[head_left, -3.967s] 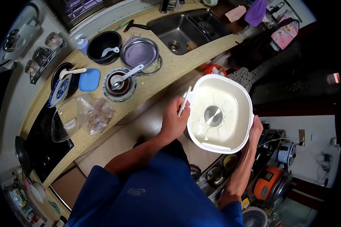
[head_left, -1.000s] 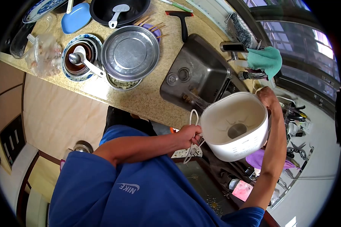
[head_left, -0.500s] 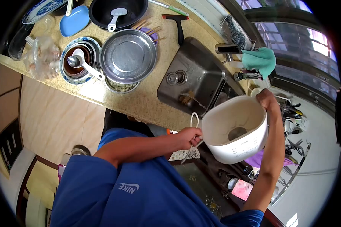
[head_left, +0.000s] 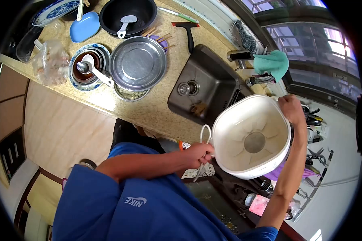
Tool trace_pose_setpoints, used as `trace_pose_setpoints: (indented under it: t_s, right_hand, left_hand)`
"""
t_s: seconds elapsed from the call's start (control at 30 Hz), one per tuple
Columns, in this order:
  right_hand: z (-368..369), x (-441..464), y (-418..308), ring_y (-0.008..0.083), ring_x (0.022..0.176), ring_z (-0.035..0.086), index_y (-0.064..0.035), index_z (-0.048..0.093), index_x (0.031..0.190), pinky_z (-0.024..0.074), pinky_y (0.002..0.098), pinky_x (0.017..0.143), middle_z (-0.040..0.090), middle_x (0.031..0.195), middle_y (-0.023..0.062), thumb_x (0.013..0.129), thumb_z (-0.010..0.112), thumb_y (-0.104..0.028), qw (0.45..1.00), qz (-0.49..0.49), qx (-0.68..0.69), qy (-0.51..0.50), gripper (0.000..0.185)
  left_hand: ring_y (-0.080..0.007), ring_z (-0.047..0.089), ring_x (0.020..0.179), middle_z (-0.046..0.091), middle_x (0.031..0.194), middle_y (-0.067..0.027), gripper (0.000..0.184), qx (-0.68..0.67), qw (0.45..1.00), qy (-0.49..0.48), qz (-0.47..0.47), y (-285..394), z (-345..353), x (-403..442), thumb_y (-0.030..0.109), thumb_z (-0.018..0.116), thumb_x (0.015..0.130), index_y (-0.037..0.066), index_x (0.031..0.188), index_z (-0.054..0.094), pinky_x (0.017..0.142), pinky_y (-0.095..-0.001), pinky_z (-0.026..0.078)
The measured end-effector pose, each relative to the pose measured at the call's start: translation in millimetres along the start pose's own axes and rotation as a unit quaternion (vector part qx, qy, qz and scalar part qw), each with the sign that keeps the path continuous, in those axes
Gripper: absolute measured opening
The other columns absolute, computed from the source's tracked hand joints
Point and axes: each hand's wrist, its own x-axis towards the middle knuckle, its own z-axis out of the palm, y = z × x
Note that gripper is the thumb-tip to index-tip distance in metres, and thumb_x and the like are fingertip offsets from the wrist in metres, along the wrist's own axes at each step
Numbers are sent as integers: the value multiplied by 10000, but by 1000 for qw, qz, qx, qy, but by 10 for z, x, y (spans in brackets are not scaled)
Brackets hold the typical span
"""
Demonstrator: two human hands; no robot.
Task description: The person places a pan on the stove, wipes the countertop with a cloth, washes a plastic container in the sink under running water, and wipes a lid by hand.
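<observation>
A white bucket-like container (head_left: 251,168) with a rounded-square rim hangs over the near right edge of the sink. Its inside faces up toward me and shows a round grey centre on the bottom. My left hand (head_left: 200,155) is closed beside its left rim, with a white cord-like loop (head_left: 205,130) coming out above and below the fist. Whether this is a handle or a cord, I cannot tell. My right hand (head_left: 291,108) grips the container's far right rim, with part of the fingers hidden. The steel sink (head_left: 213,72) has brownish scraps near its drain.
Stacked bowls with a white spoon (head_left: 97,74), a metal pan lid (head_left: 138,63), a black basin (head_left: 108,16) and a blue tray (head_left: 85,27) crowd the counter's left. A squeegee (head_left: 189,36) lies behind the sink. A green cloth (head_left: 272,65) hangs over the tap (head_left: 237,55).
The container has tipped, so its opening now faces me more and its bottom shows fully. The water trickle seen in the sink earlier is no longer visible. Both hands keep their hold.
</observation>
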Motion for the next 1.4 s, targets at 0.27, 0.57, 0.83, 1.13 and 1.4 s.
trace_pose_setpoints:
  t_s: [0.27,0.57,0.83,1.13,1.4]
  right_hand:
    - [-366,-286,-291,391,866,659,-34,717,864,527,428,797,675,879,227,851,511,-204,984,148,102,-20,267]
    - [395,-691,-6,420,909,654,14,701,894,508,438,838,652,892,284,872,527,-276,980,152,127,34,339]
    - [440,-1207,-165,289,700,668,89,655,852,492,383,690,639,727,266,835,572,-275,907,251,322,99,373]
    - [342,-1687,-1898,36,649,430,24,634,860,359,224,577,540,725,-54,1003,508,-214,645,226,656,321,304]
    - [-976,-1085,-3914,46,679,501,42,671,958,399,217,605,618,788,-16,1001,532,-224,526,115,743,398,304]
  left_hand:
    - [-62,422,532,502,783,-45,25,20,1000,11,-9,-171,55,98,40,517,882,51,899,503,361,-180,268]
    - [-67,398,470,497,689,-23,68,51,997,57,16,-393,75,43,7,542,783,67,815,536,359,-210,252]
    - [-68,434,477,491,674,-3,100,169,962,95,194,-262,313,-474,30,573,851,99,887,511,378,-215,257]
    - [-65,447,477,498,690,-11,48,357,844,157,368,-325,87,-2155,29,577,896,30,934,547,403,-223,309]
    - [-32,436,466,501,605,35,57,344,684,261,588,-75,-745,-4295,21,592,898,39,952,585,421,-207,326]
